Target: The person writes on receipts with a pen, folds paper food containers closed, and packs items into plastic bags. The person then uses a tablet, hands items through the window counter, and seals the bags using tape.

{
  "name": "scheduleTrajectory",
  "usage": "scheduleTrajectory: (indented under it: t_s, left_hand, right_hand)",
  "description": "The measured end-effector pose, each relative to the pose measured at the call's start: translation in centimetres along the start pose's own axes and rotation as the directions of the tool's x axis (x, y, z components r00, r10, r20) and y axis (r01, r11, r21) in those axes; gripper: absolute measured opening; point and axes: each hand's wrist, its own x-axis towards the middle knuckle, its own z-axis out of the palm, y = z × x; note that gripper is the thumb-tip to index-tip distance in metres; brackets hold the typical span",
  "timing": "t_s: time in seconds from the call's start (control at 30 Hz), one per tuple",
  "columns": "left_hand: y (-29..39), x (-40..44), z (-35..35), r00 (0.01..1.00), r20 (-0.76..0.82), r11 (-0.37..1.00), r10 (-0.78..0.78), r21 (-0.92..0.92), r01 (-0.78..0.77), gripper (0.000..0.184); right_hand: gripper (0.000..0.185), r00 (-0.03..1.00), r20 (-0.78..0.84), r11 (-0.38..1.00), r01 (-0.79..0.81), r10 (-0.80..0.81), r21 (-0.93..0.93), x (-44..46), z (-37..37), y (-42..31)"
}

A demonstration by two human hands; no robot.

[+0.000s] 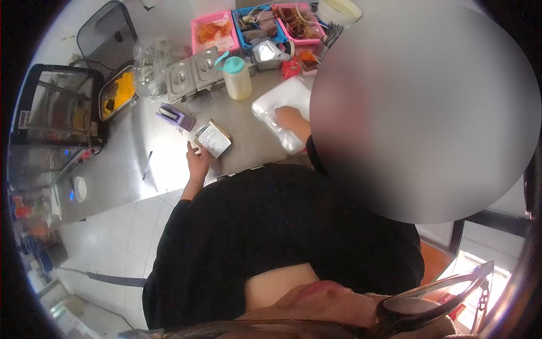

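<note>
My left hand [197, 162] is on the steel counter, its fingers apart and nothing in them. Its fingertips are beside a small block of paper with a printed white label [212, 139]; whether they touch it I cannot tell. Just beyond lies a purple and white device [175, 117], perhaps a stapler. My right hand [290, 120] is on a stack of clear plastic bags [271, 101], its fingers close together and pressed into the plastic. A blurred grey disc hides the area right of this hand.
A jug with a turquoise lid [237, 79] and lidded steel pans [193, 73] stand behind. Pink and blue baskets [214, 33] line the back. To the left are a pen [147, 165], a tray of yellow food [120, 93] and a glass-fronted cabinet [59, 107].
</note>
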Motion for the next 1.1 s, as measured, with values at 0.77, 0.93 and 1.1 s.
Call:
scheduleTrajectory:
  t_s: [0.77, 0.93, 1.1]
  left_hand:
    - [14.4, -0.8, 6.1, 0.623, 0.734, 0.706, 0.271, -0.591, 0.389, 0.080]
    - [20.2, -0.6, 12.1, 0.371, 0.636, 0.255, 0.677, -0.675, 0.692, 0.086]
    - [24.4, 0.1, 9.8, 0.347, 0.759, 0.579, 0.551, -0.647, 0.496, 0.062]
  right_hand:
    - [0.039, 0.862, -0.474, -0.821, 0.135, -0.179, 0.555, -13.6, -20.3, 0.3]
    - [0.029, 0.905, -0.424, -0.798, 0.270, 0.020, 0.538, -12.2, -15.2, 6.7]
    - [0.019, 0.926, -0.357, -0.848, 0.286, 0.125, 0.446, -16.0, -13.3, 9.2]
